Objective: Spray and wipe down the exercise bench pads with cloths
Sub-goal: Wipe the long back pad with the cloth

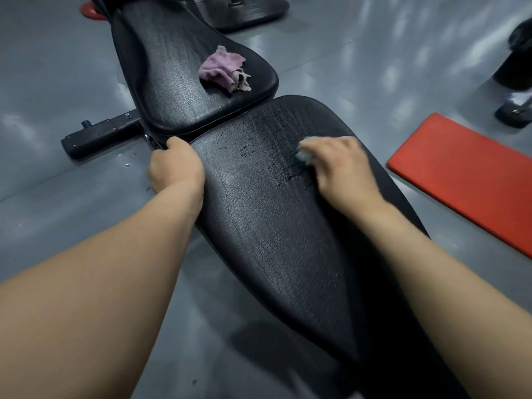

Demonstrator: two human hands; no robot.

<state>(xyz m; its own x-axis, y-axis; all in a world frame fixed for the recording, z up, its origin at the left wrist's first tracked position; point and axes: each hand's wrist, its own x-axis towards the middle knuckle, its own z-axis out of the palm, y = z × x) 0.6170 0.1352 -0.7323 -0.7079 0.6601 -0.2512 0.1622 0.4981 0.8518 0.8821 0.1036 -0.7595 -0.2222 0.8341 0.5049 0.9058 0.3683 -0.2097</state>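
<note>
A black exercise bench runs up the middle of the view, with a long near pad (273,226) and a second pad (178,76) beyond it. My right hand (339,165) presses a small pale cloth (305,154) onto the near pad's far end, where the cracked surface looks wet and streaked. My left hand (172,165) grips the near pad's left edge at the gap between the two pads. A crumpled purple cloth (223,69) lies loose on the far pad, apart from both hands.
A red mat (466,180) lies on the grey floor to the right. A person's dark shoe and trouser leg (515,108) stand at the far right. The bench's black frame bar (100,136) juts left. Water drops (129,162) dot the floor near it.
</note>
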